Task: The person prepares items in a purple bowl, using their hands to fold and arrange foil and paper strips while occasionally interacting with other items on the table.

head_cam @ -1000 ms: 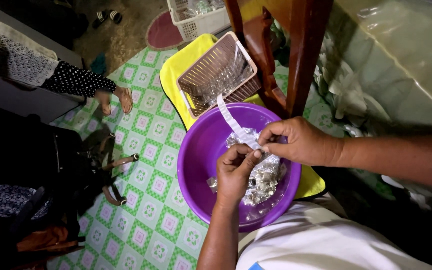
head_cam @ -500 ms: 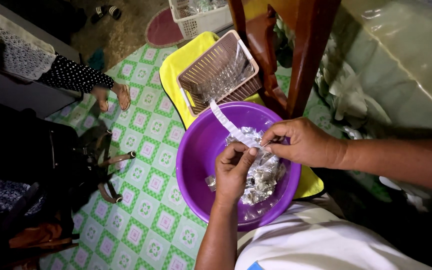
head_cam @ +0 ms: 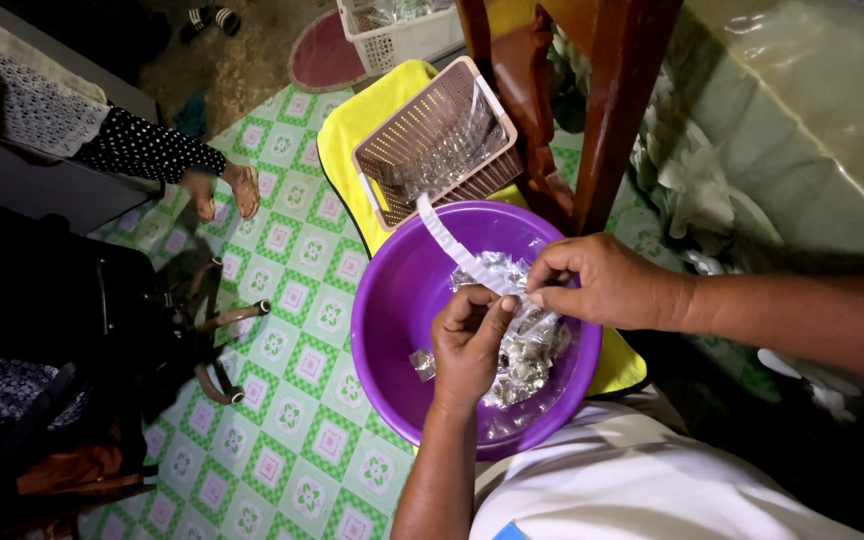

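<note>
A purple plastic basin (head_cam: 397,300) sits in front of me, partly on a yellow tray (head_cam: 352,125). Inside it lies a heap of small silvery foil packets (head_cam: 527,350). My left hand (head_cam: 467,345) and my right hand (head_cam: 597,285) meet over the heap, both pinching one end of a long white strip of joined packets (head_cam: 444,237). The strip sticks up and away toward the far rim of the basin.
A tan slotted basket (head_cam: 442,140) with clear wrappers stands on the yellow tray beyond the basin. A dark wooden chair leg (head_cam: 612,110) rises at the right. A white basket (head_cam: 397,30) sits farther off. Another person's feet (head_cam: 222,190) rest on the green-checked mat at left.
The white strip has swung from pointing left of the basin toward the tan basket. Both hands have stayed together over the heap.
</note>
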